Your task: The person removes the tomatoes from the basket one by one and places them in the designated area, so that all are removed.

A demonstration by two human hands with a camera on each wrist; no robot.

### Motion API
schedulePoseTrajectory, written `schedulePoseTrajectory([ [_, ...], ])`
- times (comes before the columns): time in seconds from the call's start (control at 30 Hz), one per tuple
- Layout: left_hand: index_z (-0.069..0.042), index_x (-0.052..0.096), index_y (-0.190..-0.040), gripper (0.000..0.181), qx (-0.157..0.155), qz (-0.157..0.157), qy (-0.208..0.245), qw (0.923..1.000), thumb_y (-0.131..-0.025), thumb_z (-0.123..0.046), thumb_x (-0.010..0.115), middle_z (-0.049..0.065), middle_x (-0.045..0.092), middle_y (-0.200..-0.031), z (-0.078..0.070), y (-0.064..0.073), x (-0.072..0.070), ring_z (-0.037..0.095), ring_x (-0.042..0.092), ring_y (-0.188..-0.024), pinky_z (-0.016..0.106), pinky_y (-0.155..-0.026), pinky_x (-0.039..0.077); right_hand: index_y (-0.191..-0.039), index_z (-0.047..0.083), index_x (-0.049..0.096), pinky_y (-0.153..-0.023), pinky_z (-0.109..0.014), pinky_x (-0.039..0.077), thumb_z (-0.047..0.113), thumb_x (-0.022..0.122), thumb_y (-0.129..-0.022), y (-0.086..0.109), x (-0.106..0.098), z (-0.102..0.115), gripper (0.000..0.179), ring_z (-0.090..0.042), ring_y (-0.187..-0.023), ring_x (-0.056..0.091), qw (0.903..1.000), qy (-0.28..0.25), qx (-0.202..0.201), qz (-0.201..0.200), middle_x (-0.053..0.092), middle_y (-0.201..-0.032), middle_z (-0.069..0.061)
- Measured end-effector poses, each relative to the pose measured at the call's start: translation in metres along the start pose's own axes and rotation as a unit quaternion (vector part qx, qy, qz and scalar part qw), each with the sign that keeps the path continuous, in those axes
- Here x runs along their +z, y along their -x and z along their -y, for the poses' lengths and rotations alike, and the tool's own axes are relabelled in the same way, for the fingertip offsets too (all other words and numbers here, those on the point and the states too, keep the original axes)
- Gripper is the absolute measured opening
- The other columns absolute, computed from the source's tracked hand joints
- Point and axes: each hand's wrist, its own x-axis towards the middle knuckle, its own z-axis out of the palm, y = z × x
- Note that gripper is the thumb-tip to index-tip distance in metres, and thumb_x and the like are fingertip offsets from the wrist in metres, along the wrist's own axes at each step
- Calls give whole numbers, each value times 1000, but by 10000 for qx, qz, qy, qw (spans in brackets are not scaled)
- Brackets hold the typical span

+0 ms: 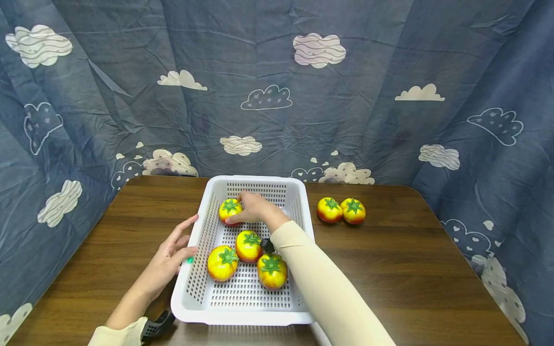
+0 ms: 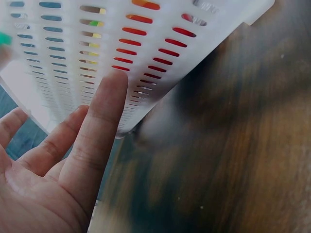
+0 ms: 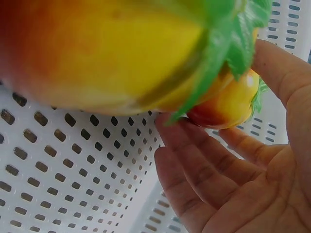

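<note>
A white perforated plastic basket (image 1: 242, 317) stands on the table with several yellow-red tomatoes with green leafy tops inside. My right hand (image 1: 259, 209) reaches into its far left part, thumb and fingers around a tomato (image 1: 229, 208). In the right wrist view that tomato (image 3: 231, 104) shows between thumb and fingers, partly behind a larger, nearer tomato (image 3: 136, 53). Nearer the front lie a middle tomato (image 1: 248, 245), a left tomato (image 1: 222, 264) and a right tomato (image 1: 272, 274). My left hand (image 1: 164, 262) touches the basket's left side, its fingers extended in the left wrist view.
Two more tomatoes sit side by side on the brown wooden table (image 1: 389, 269), right of the basket: one left (image 1: 330, 211), one right (image 1: 353, 212). A blue cloud-patterned curtain (image 1: 277, 120) hangs behind the table. A dark band (image 1: 157, 327) is on my left wrist.
</note>
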Motion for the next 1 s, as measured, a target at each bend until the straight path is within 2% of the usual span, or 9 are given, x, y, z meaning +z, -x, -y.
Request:
schedulePoseTrajectory([
  [0.43, -28, 18, -160, 66, 58, -4, 2, 10000, -104, -14, 50, 35, 44, -143, 0, 1, 0, 24, 72, -102, 51, -71, 63, -139, 9, 50, -108, -39, 49, 49, 79, -83, -1, -2, -1, 75, -23, -114, 59, 9997, 234, 26, 34, 63, -128, -9],
  [0.63, -26, 17, -161, 66, 150, 44, 21, 9999, -104, -14, 49, 37, 44, -141, -2, 1, 1, 24, 72, -101, 51, -71, 63, -137, 7, 52, -106, -39, 49, 46, 79, -84, 1, -15, -4, 71, -23, -113, 59, 9997, 249, -76, -28, 63, -125, -9],
  [0.77, -28, 18, -160, 67, 124, 53, 36, 9999, -104, -14, 50, 34, 45, -141, 0, 0, 0, 26, 72, -102, 51, -71, 63, -136, 7, 51, -104, -39, 50, 45, 79, -83, 4, -25, -11, 71, -22, -111, 59, 9996, 254, -108, -67, 64, -123, -9],
  [1.0, -27, 17, -161, 67, 123, 38, 24, 9999, -104, -13, 50, 33, 46, -142, 1, 0, -1, 25, 72, -100, 51, -71, 63, -139, 9, 47, -101, -37, 51, 47, 79, -83, 12, -50, -22, 75, -22, -109, 59, 9997, 200, -126, -109, 63, -122, -8],
])
